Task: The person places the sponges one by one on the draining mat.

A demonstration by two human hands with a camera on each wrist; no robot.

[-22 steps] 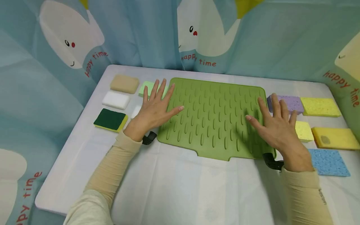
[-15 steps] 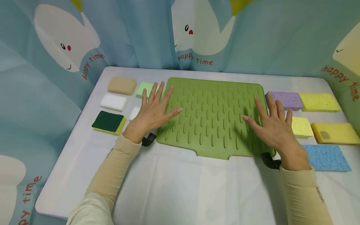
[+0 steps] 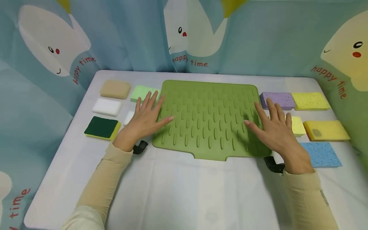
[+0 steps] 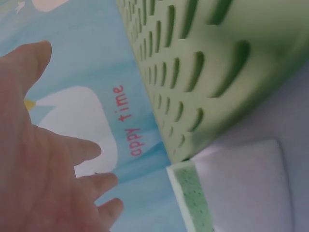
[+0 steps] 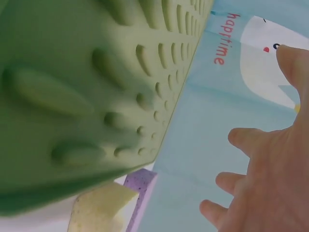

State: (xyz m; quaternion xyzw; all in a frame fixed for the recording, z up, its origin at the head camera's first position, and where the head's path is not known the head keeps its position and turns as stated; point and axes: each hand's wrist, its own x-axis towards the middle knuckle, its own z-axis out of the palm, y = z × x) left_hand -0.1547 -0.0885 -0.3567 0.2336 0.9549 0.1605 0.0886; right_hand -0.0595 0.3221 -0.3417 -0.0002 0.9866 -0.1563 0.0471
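A green ridged mat [image 3: 210, 115], likely a drying mat, lies flat in the middle of the table. My left hand [image 3: 143, 119] hovers palm down by its left edge, fingers spread and nothing held. In the left wrist view, the hand [image 4: 53, 164] appears away from the mat [image 4: 159, 48]. Over the mat's right part my right hand [image 3: 277, 134] is spread too, casting a shadow on it. The right wrist view shows that hand [image 5: 270, 164] with nothing in its fingers. A light green sponge [image 3: 141, 93] is partly behind the left fingers; a pale yellow sponge [image 3: 297, 126] is beside the right hand.
At left are a tan sponge [image 3: 115, 89], a white sponge [image 3: 107, 107] and a dark green scouring sponge [image 3: 101, 127]. At right sit purple [image 3: 277, 100], speckled yellow [image 3: 310, 101], deeper yellow [image 3: 326, 130] and blue [image 3: 322, 154] sponges. A patterned curtain [image 3: 129, 38] surrounds the table.
The head view has turned slightly right, so the table and mat appear farther left. Both hands stay spread over nearly the same places, and the sponges and mat keep their arrangement.
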